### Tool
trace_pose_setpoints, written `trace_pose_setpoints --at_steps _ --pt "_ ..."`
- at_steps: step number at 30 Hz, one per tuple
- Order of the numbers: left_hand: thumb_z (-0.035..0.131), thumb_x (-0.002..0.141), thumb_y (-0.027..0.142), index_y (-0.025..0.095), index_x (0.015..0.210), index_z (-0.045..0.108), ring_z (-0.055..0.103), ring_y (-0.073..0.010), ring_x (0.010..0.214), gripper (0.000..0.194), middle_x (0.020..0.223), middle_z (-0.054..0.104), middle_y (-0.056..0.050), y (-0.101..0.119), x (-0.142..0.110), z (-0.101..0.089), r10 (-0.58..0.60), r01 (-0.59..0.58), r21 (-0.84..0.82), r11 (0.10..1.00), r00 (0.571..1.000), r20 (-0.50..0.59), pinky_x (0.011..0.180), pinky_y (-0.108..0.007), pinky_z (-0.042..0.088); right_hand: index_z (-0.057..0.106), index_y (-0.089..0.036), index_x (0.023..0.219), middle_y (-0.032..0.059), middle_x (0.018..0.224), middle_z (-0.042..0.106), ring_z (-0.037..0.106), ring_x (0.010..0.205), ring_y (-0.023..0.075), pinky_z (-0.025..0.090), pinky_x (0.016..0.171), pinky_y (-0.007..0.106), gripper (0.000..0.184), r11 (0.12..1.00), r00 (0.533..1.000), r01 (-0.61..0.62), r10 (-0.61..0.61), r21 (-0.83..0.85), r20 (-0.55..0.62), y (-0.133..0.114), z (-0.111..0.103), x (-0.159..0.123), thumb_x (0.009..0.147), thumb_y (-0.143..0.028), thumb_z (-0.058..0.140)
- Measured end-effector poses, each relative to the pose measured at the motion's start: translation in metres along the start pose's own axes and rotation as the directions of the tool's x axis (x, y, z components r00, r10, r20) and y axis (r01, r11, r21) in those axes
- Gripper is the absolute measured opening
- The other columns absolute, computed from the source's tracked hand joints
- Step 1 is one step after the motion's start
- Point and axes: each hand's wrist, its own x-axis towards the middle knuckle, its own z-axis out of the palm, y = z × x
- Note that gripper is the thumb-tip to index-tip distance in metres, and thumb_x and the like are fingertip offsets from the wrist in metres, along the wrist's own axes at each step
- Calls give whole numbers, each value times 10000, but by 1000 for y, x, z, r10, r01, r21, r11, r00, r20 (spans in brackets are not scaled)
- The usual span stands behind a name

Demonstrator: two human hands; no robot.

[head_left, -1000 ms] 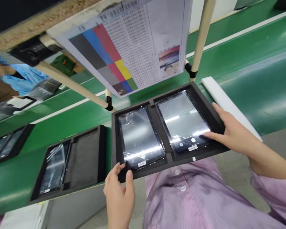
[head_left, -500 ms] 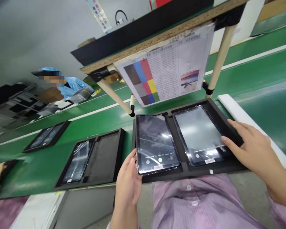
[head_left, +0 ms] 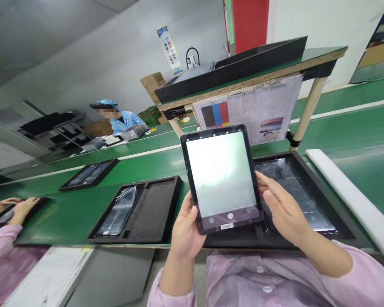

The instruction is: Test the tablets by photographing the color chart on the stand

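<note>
One tablet is up out of its foam now, and that is the change I notice from where I stand. In the head view, half a second ago it sat tipped at the left recess of the black tray; at this moment it stands propped upright above that side, screen toward the person, showing a bright pale picture with a round white button low down. So the work has passed from the tray to the hands, with the display squarely facing the viewer.

The left hand pinches the lower left edge, thumb on the front and fingers behind. The right hand sits beside the opposite edge, fingers loosely extended and thumb clear of the glass; whether its fingertips bear on the frame, I can't quite tell. Behind that hand, a second tablet lies in the right recess.

To the left, a neighbouring tray holds a film-covered tablet in one of its two recesses. A white foam bar rests just right of the nearer tray.
</note>
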Motion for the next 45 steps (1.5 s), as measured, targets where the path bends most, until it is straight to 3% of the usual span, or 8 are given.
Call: trace_pose_setpoints --at_steps 6,10,14,19,29,36,41,45 --pt "700 816 554 273 1152 687 690 -230 1028 439 1152 719 -60 -46 12 7 342 -340 128 932 940 10 896 -362 558 671 -204 1055 101 1046 712 663 1079 314 580 934 484 692 740 929 -301 369 601 12 7 12 5 738 -819 669" --pt "715 765 625 191 1469 409 567 -325 1267 882 1375 551 -178 -66 12 8 608 -632 563 533 748 265 1057 -448 469 679 -210 806 78 844 719 663 1080 322 559 978 491 622 755 933 -250 355 606 -56 8 9 9 683 -818 716" --pt "811 680 510 159 1573 105 499 -379 1312 1191 1423 426 -235 -71 9 10 609 -577 807 128 688 395 1054 -520 457 684 -216 751 78 767 705 653 1102 331 537 1015 502 609 798 952 -187 292 573 -96 4 7 12 664 -817 731" --pt "874 593 441 176 1567 -4 498 -400 1301 1337 1408 409 -240 -76 8 11 594 -510 859 30 700 395 1026 -558 474 675 -237 701 78 771 704 643 1124 331 534 1027 498 615 829 946 -168 287 533 -148 4 9 14 642 -848 714" --pt "902 546 571 160 1524 172 416 -435 1375 1287 1426 397 -258 -80 7 12 541 -471 794 383 812 220 1086 -581 418 684 -220 824 98 939 720 586 1219 338 540 1015 527 626 838 961 -197 269 509 -70 5 7 11 730 -837 648" --pt "879 544 634 123 1506 275 438 -415 1367 1245 1421 443 -258 -76 7 11 527 -470 732 493 831 178 1129 -552 370 711 -204 998 109 1012 714 577 1231 339 531 1021 520 696 859 967 -199 250 472 -48 13 6 10 773 -850 584" --pt "682 799 660 273 1310 588 643 -260 1158 648 1265 671 -101 -58 12 6 288 -292 211 933 956 52 1027 -416 490 684 -197 1160 115 1099 699 563 1254 322 529 1025 520 757 892 981 -181 194 414 10 15 3 7 857 -853 460" --pt "842 711 496 379 1190 702 681 -215 1112 513 1269 713 -2 -44 11 4 50 -50 -18 999 999 12 1008 -370 513 431 -238 1510 75 1483 463 320 1451 255 328 1208 471 767 957 999 -24 16 288 28 -4 -9 9 947 -758 419"
